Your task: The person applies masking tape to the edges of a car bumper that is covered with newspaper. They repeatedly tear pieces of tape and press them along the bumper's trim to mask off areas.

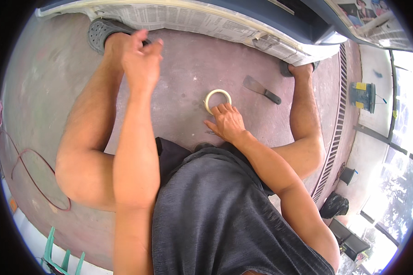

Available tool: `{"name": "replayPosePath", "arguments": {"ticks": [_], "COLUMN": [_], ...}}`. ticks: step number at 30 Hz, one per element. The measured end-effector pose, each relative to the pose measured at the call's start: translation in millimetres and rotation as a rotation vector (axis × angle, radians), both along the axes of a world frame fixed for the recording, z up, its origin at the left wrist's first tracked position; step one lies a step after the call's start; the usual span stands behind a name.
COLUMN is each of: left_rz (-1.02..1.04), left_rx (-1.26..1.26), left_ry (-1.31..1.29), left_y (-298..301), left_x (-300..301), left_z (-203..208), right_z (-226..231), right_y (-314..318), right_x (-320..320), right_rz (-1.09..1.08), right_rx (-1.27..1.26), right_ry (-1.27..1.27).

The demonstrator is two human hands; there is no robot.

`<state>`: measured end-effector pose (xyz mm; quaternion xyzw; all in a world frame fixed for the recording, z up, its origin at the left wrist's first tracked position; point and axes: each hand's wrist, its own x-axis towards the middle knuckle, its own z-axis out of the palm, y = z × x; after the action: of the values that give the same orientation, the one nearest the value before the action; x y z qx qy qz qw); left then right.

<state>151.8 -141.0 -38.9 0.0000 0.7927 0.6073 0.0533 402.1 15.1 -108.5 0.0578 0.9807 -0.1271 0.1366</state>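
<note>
A roll of pale yellow masking tape [206, 101] lies on the floor between my legs. My right hand [228, 123] is over its near edge, fingertips at the ring and thumb stretched out to the side, apart from the roll. Beside that thumb a small metallic thing [209, 133] shows, too small to make out. My left hand [142, 64] is raised near my left foot, slightly blurred, its fingers apart and nothing seen in them. A putty knife [264, 91] with a dark handle and a wide blade rests on the floor right of the tape.
Ahead, a dark blue panel [188, 10] has newspaper [188, 26] taped along its lower edge. A floor drain grate [336, 133] runs along the right, with a bucket [363, 97] and a black bag [335, 205] beyond. A reddish hose [36, 187] curls at left, near green chair legs [49, 247].
</note>
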Motion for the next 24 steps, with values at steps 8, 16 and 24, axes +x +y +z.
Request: {"name": "replayPosePath", "arguments": {"ticks": [8,16,24], "left_rz": [-0.362,-0.446,-0.636], "left_rx": [-0.030,0.062,0.122], "left_ry": [-0.225,-0.373,-0.054], "left_y": [10,0,23], "left_x": [63,64,84], "left_z": [-44,-40,-16], "right_z": [-28,72,97], "right_y": [9,30,39], "right_x": [7,-18,-23], "right_rz": [0.074,-0.422,-0.358], "right_rx": [-0.030,-0.585,-0.591], "right_ry": [0.144,0.206,0.187]}}
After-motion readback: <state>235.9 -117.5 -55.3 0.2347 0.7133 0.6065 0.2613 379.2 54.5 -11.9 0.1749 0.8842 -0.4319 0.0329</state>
